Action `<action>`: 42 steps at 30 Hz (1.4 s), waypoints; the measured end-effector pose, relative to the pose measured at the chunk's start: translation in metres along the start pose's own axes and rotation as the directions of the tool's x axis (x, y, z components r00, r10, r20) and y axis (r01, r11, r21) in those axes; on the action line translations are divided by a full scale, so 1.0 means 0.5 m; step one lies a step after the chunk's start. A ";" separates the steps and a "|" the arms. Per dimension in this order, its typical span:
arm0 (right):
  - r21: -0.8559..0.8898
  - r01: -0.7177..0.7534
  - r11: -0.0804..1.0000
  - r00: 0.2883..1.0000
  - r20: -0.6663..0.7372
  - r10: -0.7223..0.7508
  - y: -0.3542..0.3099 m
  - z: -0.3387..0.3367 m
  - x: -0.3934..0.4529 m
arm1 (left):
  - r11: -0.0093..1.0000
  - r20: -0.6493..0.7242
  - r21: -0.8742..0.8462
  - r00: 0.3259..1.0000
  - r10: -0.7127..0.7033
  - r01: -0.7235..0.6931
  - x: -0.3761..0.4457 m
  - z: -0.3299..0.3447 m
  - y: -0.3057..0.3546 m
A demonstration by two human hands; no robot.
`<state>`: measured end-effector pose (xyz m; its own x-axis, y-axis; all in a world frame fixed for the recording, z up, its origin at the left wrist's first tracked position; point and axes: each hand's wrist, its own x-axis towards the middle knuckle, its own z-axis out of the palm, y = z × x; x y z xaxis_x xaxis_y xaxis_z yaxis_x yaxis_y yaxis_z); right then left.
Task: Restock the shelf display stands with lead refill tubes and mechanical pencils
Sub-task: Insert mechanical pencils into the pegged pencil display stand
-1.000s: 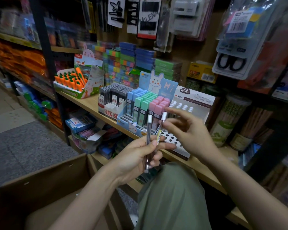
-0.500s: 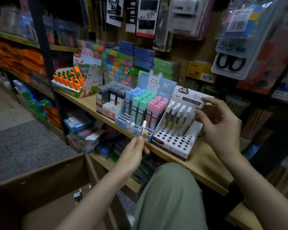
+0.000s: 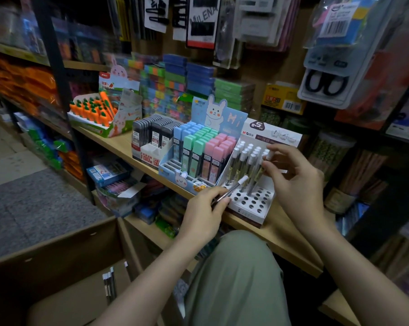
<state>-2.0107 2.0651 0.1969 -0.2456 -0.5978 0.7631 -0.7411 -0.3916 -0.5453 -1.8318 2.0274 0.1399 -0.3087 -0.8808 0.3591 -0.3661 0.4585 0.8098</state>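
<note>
A white pencil display stand [image 3: 257,203] with rows of round holes sits on the wooden shelf [image 3: 283,234]. Several white-capped mechanical pencils [image 3: 242,161] stand in its back rows. My left hand [image 3: 204,212] grips one pencil [image 3: 234,188] by its lower end, tilted with the cap pointing up-right over the stand's front-left holes. My right hand [image 3: 295,182] pinches another pencil [image 3: 263,164] near its white cap, at the right side of the back rows. Pastel lead refill tubes [image 3: 200,149] fill the blue rabbit stand to the left.
Black lead refill cases [image 3: 155,135] stand further left, then a carrot-shaped item display [image 3: 92,109]. An open cardboard box [image 3: 64,262] at lower left holds a few more pencils [image 3: 109,285]. Packaged goods hang above. My knee in green trousers [image 3: 236,274] is below the shelf.
My right hand took a pencil from my left hand and carried it to the stand's back rows. My left hand moved right with its remaining pencil, up to the stand's front.
</note>
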 end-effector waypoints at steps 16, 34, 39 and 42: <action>-0.141 -0.022 0.990 1.000 -0.004 0.022 -0.018 0.009 -0.012 | 0.977 -0.008 -0.159 0.990 -0.142 0.139 -0.001 -0.010 -0.005; 0.511 -0.408 0.757 0.912 0.191 0.363 -0.073 -0.020 -0.021 | 0.876 0.024 -0.481 1.000 -0.014 0.024 -0.014 0.001 0.049; 0.385 -0.279 0.880 0.959 0.070 0.273 -0.070 -0.040 -0.003 | 0.953 -0.035 -0.284 0.994 0.102 -0.108 -0.011 0.006 0.049; 0.165 -0.114 0.980 0.987 -0.090 0.130 -0.058 -0.072 0.029 | 0.939 0.039 0.178 0.955 0.293 -0.296 -0.006 -0.009 0.014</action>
<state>-2.0151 2.0929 0.2365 -0.3947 -0.5785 0.7139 -0.5954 -0.4308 -0.6782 -1.8296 2.0329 0.1462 -0.4366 -0.7021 0.5625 -0.4089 0.7118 0.5711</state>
